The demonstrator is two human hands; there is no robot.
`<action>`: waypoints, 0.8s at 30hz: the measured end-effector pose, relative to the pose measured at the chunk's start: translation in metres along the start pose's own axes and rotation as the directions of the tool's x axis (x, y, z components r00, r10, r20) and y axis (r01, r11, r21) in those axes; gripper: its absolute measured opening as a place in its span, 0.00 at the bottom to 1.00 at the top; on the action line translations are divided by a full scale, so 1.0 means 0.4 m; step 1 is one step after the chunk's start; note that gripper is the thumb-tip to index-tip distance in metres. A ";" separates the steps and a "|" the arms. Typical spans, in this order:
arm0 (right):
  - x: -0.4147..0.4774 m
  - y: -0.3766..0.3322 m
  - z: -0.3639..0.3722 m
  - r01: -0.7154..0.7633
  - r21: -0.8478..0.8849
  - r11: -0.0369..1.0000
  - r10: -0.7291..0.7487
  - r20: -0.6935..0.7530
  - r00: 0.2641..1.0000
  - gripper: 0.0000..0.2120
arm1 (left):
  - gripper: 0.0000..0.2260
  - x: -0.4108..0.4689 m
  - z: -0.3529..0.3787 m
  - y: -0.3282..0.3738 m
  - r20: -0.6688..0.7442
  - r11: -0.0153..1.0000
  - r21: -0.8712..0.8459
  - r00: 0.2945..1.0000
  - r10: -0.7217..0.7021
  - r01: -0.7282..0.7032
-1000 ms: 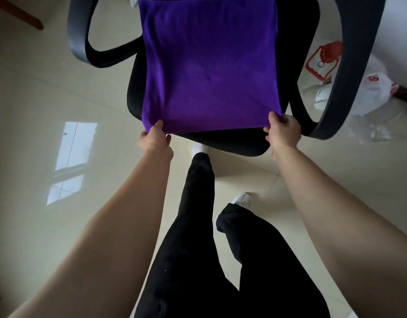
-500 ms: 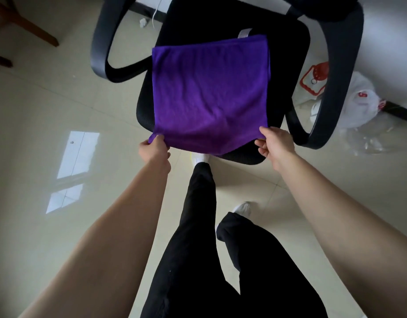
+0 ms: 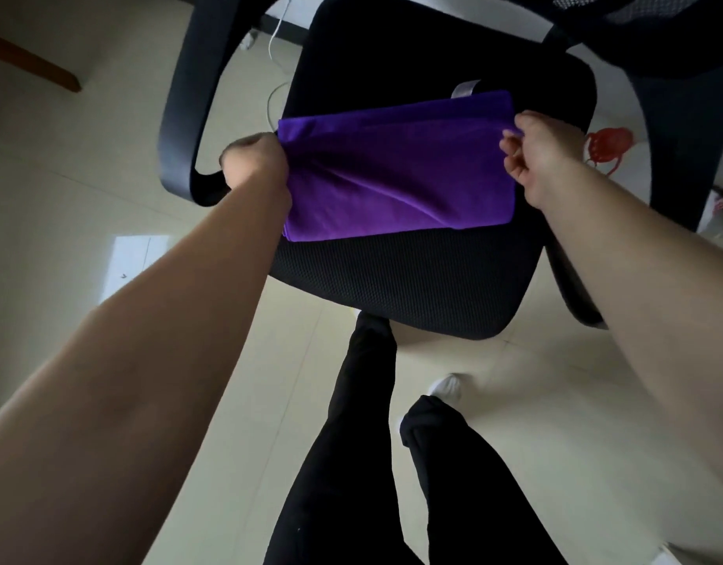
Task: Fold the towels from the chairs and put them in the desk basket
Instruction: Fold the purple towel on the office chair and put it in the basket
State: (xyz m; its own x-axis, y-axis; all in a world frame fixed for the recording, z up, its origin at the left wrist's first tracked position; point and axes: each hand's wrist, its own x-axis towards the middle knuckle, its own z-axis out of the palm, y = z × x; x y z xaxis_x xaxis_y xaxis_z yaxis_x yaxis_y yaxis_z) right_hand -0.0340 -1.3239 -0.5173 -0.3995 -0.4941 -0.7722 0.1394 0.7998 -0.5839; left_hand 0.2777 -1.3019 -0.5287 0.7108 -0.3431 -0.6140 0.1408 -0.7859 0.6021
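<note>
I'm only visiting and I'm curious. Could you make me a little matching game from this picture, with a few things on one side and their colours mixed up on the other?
Things:
1. towel
2. chair seat
3. cable on the floor behind the chair
4. furniture leg at the far left

Colours:
A. black
B. white
C. brown
D. purple

Pairs: 1-D, 2-A, 3-B, 4-C

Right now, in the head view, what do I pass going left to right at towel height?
black armrest → left hand → purple towel → right hand → red item on the floor → other armrest
</note>
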 end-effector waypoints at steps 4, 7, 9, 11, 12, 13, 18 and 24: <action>0.041 -0.027 0.047 0.030 0.007 1.000 -0.030 0.003 1.000 0.15 | 0.08 0.029 0.032 0.033 0.106 0.998 -0.012 0.993 0.059 -0.058; 0.048 -0.009 0.054 0.161 -0.151 0.975 -0.162 0.002 0.987 0.29 | 0.30 0.022 0.028 0.004 0.243 0.910 0.245 0.930 0.276 -0.334; 0.046 0.025 0.042 0.325 -0.458 0.827 -0.378 -0.025 0.926 0.27 | 0.27 0.003 0.011 -0.040 0.358 0.627 0.440 0.766 0.535 -0.643; 0.041 0.068 0.025 0.364 -0.673 0.644 -0.512 -0.026 0.858 0.25 | 0.23 -0.020 -0.006 -0.091 0.470 0.324 0.544 0.601 0.647 -0.774; 0.038 0.090 0.019 0.341 -0.725 0.599 -0.525 -0.034 0.850 0.26 | 0.22 -0.032 -0.007 -0.117 0.516 0.225 0.569 0.557 0.651 -0.791; 0.032 0.111 0.016 0.307 -0.755 0.579 -0.509 -0.041 0.860 0.26 | 0.23 -0.045 -0.006 -0.142 0.561 0.149 0.587 0.533 0.634 -0.796; 0.053 0.137 0.006 0.261 -0.818 0.513 -0.457 -0.003 0.889 0.19 | 0.37 -0.045 -0.018 -0.247 0.764 -0.128 0.613 0.545 0.345 -0.779; 0.091 0.098 0.000 0.250 -0.799 0.546 -0.446 -0.025 0.895 0.17 | 0.38 0.002 -0.070 -0.249 0.835 -0.295 0.542 0.464 0.296 -0.787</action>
State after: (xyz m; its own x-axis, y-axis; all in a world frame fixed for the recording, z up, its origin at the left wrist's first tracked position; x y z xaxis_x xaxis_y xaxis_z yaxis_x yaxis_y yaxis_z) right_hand -0.0430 -1.3105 -0.5681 -0.4423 -0.7904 -0.4239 -0.7480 0.5859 -0.3118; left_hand 0.2836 -1.2097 -0.5750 -0.2042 -0.8214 -0.5326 -0.9743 0.2233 0.0291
